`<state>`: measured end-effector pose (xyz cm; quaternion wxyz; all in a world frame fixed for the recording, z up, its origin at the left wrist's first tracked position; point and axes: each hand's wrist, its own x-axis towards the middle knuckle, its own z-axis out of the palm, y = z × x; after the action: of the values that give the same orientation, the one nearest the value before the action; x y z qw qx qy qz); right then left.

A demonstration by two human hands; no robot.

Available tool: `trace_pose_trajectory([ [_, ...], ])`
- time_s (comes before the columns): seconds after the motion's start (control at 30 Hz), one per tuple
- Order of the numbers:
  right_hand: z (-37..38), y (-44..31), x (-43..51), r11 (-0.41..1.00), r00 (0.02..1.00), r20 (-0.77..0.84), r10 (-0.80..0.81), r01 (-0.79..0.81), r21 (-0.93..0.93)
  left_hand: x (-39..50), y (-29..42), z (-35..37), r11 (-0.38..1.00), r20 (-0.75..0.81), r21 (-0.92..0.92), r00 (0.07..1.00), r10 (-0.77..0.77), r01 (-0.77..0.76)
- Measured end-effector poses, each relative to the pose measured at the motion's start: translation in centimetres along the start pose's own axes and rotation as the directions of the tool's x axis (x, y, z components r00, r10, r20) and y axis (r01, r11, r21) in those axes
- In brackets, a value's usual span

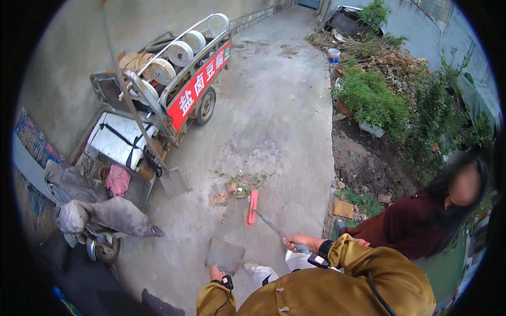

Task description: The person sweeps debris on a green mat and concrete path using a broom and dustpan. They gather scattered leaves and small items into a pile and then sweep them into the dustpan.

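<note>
My right hand (301,241) grips the grey handle of a broom (272,226). Its red brush head (252,207) rests on the concrete, just right of a small heap of dry leaves and green plant scraps (237,187). Lower down, my left hand (217,273) is closed around the handle of a flat, greyish-brown dustpan (226,252). The pan is near my left shoe, on the near side of the heap and apart from it. Its inside is blurred.
A cargo tricycle (185,83) with a red lettered banner stands left, and a shovel (174,183) leans against it. Padded covers drape its front (106,217). On the right are a planted bed (371,98), a paint bucket (333,56) and a standing person (411,225).
</note>
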<state>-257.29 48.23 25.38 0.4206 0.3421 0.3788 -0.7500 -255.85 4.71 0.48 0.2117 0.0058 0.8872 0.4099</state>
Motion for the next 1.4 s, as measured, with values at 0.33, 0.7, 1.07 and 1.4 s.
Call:
trace_pose_trajectory([
  [0.33, 5.2, -2.2, -2.8, 0.480, 0.951, -0.008, -0.308, 0.148, -0.864, 6.8, 19.6, -0.5, -0.052, 0.494, -0.837, 0.713, -0.498, 0.544],
  [0.7, 4.2, -4.8, -8.0, 0.506, 0.901, 0.397, -0.173, 0.427, -0.749, 9.9, 31.7, 1.0, -0.211, 0.399, -0.917, 0.801, -0.446, 0.339],
  [1.07, 1.2, -5.4, -16.0, -0.326, 0.810, 0.334, -0.483, 0.187, -0.927, 10.7, 34.9, 1.9, -0.218, 0.287, -0.956, 0.787, -0.546, 0.197],
  [1.4, -0.6, -3.5, -13.6, 0.217, 0.872, 0.322, -0.367, 0.417, -0.882, 10.6, 37.5, 1.6, -0.225, 0.258, -0.957, 0.898, -0.356, 0.185],
])
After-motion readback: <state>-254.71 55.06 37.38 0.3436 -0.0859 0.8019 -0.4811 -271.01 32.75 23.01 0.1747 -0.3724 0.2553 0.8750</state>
